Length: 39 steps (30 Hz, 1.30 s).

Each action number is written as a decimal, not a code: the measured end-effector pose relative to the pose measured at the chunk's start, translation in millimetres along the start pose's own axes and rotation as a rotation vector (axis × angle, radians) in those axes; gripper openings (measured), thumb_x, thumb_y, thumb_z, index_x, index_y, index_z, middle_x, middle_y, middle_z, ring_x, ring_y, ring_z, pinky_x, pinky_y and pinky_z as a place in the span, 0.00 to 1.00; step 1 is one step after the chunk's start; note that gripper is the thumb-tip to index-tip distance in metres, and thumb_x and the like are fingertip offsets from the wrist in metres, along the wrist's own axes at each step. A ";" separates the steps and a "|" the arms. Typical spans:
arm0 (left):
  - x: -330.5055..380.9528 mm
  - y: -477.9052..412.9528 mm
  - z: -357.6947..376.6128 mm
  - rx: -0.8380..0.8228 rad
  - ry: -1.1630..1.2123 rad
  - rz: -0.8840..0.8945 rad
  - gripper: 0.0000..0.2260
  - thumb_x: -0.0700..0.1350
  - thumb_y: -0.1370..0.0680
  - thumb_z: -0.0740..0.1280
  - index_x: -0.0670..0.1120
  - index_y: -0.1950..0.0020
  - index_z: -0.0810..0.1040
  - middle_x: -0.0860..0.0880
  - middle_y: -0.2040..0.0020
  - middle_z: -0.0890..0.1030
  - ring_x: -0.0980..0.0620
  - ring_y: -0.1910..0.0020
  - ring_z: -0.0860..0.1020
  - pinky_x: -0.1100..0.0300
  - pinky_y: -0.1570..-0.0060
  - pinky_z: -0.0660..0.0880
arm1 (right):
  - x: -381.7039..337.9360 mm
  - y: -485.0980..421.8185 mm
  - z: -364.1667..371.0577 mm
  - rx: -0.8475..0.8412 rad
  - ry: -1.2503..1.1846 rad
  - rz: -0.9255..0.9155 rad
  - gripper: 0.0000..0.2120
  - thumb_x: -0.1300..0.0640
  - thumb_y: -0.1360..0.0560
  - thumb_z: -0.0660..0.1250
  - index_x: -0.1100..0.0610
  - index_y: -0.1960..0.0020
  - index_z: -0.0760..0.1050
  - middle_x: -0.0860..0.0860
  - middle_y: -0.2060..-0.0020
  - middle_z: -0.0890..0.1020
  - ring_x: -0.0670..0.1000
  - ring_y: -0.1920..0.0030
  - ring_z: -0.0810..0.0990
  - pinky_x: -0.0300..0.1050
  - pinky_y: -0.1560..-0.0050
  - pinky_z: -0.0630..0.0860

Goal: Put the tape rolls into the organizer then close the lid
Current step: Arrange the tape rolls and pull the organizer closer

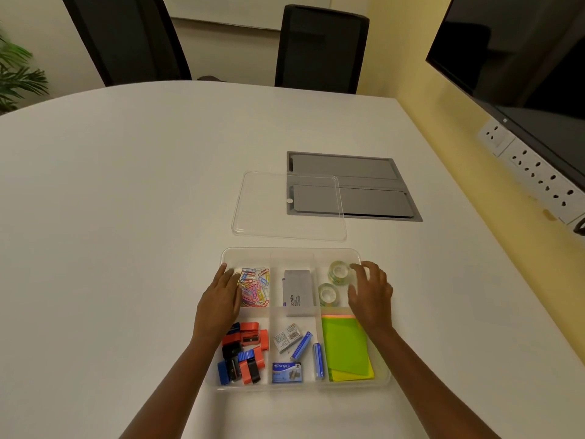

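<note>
A clear plastic organizer [247,253] with six compartments lies on the white table in front of me. Two clear tape rolls sit in its far right compartment: one [338,273] at the back, one [328,294] nearer me. My right hand [372,296] hovers over that compartment's right side, fingers spread, fingertips touching or almost touching the back roll. My left hand [221,299] rests flat on the organizer's left edge beside the paper clips. The clear lid [269,213] lies flat on the table just beyond the organizer.
Other compartments hold coloured paper clips [255,286], a grey box [297,291], sharpeners [243,353], staple boxes [287,372] and green sticky notes [346,346]. A grey cable hatch [373,185] sits in the table beyond the lid. Two black chairs stand behind the table; a wall with sockets is at right.
</note>
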<state>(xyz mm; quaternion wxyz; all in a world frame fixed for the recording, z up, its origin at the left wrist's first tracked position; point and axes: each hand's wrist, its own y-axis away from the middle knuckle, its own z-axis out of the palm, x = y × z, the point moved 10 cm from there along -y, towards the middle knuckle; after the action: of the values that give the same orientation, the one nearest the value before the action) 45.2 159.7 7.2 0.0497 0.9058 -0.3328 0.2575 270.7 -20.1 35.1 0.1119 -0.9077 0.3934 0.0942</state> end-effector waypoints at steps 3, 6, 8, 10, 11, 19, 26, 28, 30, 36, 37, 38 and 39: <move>0.0 0.3 -0.7 -0.012 -0.001 -0.015 0.20 0.42 0.22 0.60 0.42 0.30 0.63 0.40 0.27 0.62 0.41 0.28 0.62 0.45 0.35 0.69 | 17.9 15.5 6.8 -0.054 -0.198 0.116 0.22 0.62 0.26 0.64 0.60 0.33 0.65 0.61 0.36 0.71 0.61 0.39 0.74 0.57 0.45 0.76; -4.6 1.9 -2.3 -0.016 0.027 -0.072 0.24 0.42 0.22 0.60 0.43 0.28 0.57 0.41 0.25 0.57 0.40 0.28 0.62 0.45 0.36 0.70 | 30.2 30.2 14.5 -0.119 -0.358 0.236 0.22 0.59 0.21 0.57 0.61 0.29 0.58 0.61 0.32 0.67 0.61 0.36 0.72 0.53 0.42 0.75; -9.6 3.4 -0.6 -0.036 0.050 -0.116 0.27 0.43 0.22 0.60 0.43 0.27 0.52 0.41 0.24 0.54 0.41 0.27 0.61 0.45 0.34 0.68 | 35.6 35.6 21.2 -0.167 -0.435 0.293 0.20 0.58 0.20 0.54 0.60 0.29 0.58 0.62 0.33 0.70 0.62 0.35 0.71 0.53 0.39 0.72; -12.6 5.0 3.5 -0.066 0.023 -0.127 0.29 0.43 0.22 0.60 0.42 0.27 0.49 0.41 0.24 0.52 0.42 0.26 0.58 0.45 0.29 0.61 | 40.5 36.9 25.5 -0.195 -0.462 0.336 0.18 0.58 0.20 0.52 0.60 0.31 0.61 0.65 0.38 0.75 0.64 0.40 0.75 0.54 0.42 0.74; -13.7 6.2 5.3 -0.074 0.013 -0.126 0.29 0.42 0.22 0.60 0.41 0.26 0.47 0.41 0.23 0.51 0.42 0.25 0.57 0.45 0.29 0.60 | 42.0 36.9 26.0 -0.200 -0.467 0.353 0.18 0.58 0.20 0.52 0.60 0.31 0.62 0.66 0.41 0.77 0.65 0.43 0.77 0.55 0.44 0.75; -17.9 0.6 11.2 -0.112 0.059 -0.104 0.33 0.34 0.24 0.60 0.42 0.27 0.42 0.42 0.23 0.45 0.42 0.27 0.62 0.49 0.37 0.74 | 37.5 26.0 23.8 -0.162 -0.440 0.325 0.17 0.60 0.20 0.51 0.64 0.33 0.64 0.67 0.45 0.79 0.65 0.46 0.78 0.53 0.47 0.76; -16.9 -21.5 10.6 -0.125 0.059 -0.094 0.32 0.36 0.23 0.60 0.42 0.27 0.42 0.42 0.23 0.45 0.43 0.29 0.65 0.50 0.37 0.74 | 31.6 11.9 21.0 -0.123 -0.411 0.311 0.16 0.61 0.20 0.51 0.65 0.34 0.64 0.67 0.45 0.79 0.66 0.44 0.77 0.53 0.46 0.75; -15.9 -29.6 10.0 -0.129 0.057 -0.093 0.32 0.36 0.23 0.60 0.41 0.27 0.42 0.42 0.23 0.45 0.43 0.29 0.65 0.49 0.37 0.73 | 30.0 6.4 21.1 -0.115 -0.404 0.310 0.16 0.61 0.20 0.52 0.65 0.34 0.64 0.67 0.45 0.79 0.66 0.45 0.78 0.53 0.47 0.76; -14.8 -36.4 9.6 -0.131 0.061 -0.100 0.32 0.36 0.23 0.60 0.41 0.27 0.42 0.42 0.23 0.45 0.43 0.29 0.65 0.49 0.37 0.73 | 29.5 0.7 21.8 -0.110 -0.394 0.310 0.16 0.61 0.20 0.52 0.65 0.34 0.64 0.68 0.46 0.79 0.66 0.46 0.78 0.54 0.48 0.76; -14.9 -49.7 7.1 -0.093 0.273 -0.113 0.25 0.41 0.20 0.55 0.43 0.26 0.47 0.42 0.24 0.52 0.43 0.27 0.60 0.45 0.31 0.65 | 32.5 -11.2 27.8 -0.137 -0.472 0.329 0.17 0.58 0.20 0.51 0.64 0.34 0.65 0.66 0.44 0.79 0.65 0.44 0.77 0.53 0.46 0.75; -19.2 -54.1 7.3 -0.081 0.367 -0.134 0.23 0.43 0.20 0.53 0.44 0.26 0.49 0.42 0.24 0.56 0.43 0.27 0.61 0.45 0.31 0.64 | 33.4 -13.8 27.1 -0.139 -0.501 0.334 0.17 0.56 0.20 0.51 0.63 0.35 0.66 0.65 0.44 0.79 0.65 0.43 0.77 0.53 0.45 0.75; -25.1 -59.2 7.6 -0.090 0.426 -0.168 0.23 0.46 0.20 0.51 0.44 0.26 0.51 0.43 0.25 0.60 0.43 0.28 0.63 0.45 0.32 0.65 | 34.1 -18.0 24.9 -0.129 -0.524 0.333 0.17 0.55 0.20 0.51 0.63 0.35 0.67 0.65 0.43 0.79 0.64 0.43 0.77 0.53 0.44 0.74; -29.3 -65.5 8.2 -0.099 0.467 -0.192 0.22 0.49 0.20 0.50 0.45 0.27 0.53 0.43 0.26 0.62 0.42 0.29 0.65 0.44 0.32 0.66 | 34.5 -23.6 21.1 -0.108 -0.538 0.325 0.17 0.55 0.20 0.52 0.63 0.36 0.68 0.64 0.43 0.79 0.64 0.42 0.76 0.53 0.44 0.74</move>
<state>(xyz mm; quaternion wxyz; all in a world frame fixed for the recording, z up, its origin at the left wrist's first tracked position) 71.0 225.0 -9.2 0.1936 0.8457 -0.2369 0.4372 309.5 -22.5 9.0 0.1471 -0.7801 0.4839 0.3683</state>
